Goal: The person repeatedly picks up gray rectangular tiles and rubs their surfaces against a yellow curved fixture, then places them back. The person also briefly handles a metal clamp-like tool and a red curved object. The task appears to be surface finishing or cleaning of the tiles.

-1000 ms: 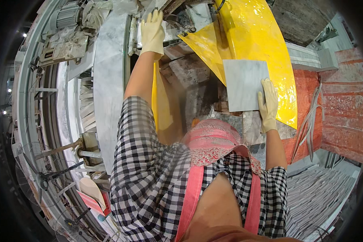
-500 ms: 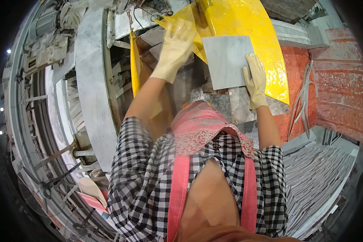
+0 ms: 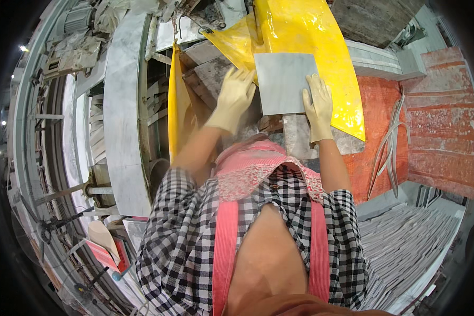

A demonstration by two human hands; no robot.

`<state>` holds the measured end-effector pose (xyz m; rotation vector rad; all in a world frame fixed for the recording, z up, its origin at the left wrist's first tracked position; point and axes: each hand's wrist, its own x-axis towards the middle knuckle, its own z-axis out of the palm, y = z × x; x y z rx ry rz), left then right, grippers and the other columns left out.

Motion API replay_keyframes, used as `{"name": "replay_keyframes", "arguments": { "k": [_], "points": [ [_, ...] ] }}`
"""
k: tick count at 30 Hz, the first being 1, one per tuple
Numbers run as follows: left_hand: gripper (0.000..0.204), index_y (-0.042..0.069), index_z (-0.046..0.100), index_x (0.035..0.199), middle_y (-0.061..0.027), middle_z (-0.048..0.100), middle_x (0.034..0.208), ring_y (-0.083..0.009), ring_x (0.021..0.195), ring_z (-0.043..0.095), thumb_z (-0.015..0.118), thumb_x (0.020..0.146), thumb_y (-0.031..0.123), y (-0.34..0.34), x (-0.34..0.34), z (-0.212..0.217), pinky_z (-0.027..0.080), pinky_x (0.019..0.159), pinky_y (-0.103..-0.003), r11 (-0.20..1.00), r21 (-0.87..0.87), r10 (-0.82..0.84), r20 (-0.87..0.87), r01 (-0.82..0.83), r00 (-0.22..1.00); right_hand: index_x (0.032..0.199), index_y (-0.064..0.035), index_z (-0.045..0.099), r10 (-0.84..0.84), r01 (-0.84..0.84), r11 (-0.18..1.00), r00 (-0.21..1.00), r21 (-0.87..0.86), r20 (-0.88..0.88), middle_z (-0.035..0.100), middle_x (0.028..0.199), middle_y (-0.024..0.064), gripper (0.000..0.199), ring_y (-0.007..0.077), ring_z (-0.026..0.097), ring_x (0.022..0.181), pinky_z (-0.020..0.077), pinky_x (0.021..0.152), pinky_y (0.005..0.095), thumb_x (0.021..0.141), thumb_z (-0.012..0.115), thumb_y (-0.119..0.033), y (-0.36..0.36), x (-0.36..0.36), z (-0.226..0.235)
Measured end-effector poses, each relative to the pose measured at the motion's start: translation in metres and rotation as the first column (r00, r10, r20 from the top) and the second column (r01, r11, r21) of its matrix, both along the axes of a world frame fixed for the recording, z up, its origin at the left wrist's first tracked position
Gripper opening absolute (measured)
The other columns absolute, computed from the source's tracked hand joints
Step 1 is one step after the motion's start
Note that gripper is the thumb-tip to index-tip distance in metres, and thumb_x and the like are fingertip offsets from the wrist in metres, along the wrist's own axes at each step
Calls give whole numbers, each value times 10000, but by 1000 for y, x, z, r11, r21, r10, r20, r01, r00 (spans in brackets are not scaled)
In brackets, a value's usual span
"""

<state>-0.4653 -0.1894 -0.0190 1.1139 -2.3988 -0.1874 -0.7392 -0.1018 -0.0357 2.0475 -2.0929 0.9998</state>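
Observation:
A grey square stone tile lies partly over a glossy yellow sheet. My right hand, in a cream rubber glove, rests along the tile's right edge with its fingers stretched out. To the left of the tile is my left hand, gloved the same way. Its fingers are extended, it holds nothing, and a gap separates it from the tile's left edge. A fold of the yellow sheet reaches just beyond its fingertips.
Below the tile sits a mottled grey slab. Orange-red sheeting with loose pale straps lies at the right. Many thin strips are stacked at lower right. A long pale slab stands on the left, near a hanging yellow flap.
My left hand has come down toward me, away from the yellow sheet's upper fold. My right hand stays at the tile's right edge. The whole view has shifted slightly.

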Motion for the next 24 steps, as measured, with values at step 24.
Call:
{"name": "replay_keyframes", "arguments": {
  "k": [24],
  "points": [
    [369,-67,638,1042,-202,731,818,-260,736,721,509,1060,279,69,-19,-4,602,737,-370,248,962,699,-260,116,666,1445,-116,557,294,-287,934,956,212,-5,511,1529,162,775,448,421,1413,327,1202,505,768,856,-347,2,-12,17]
  ]
}}
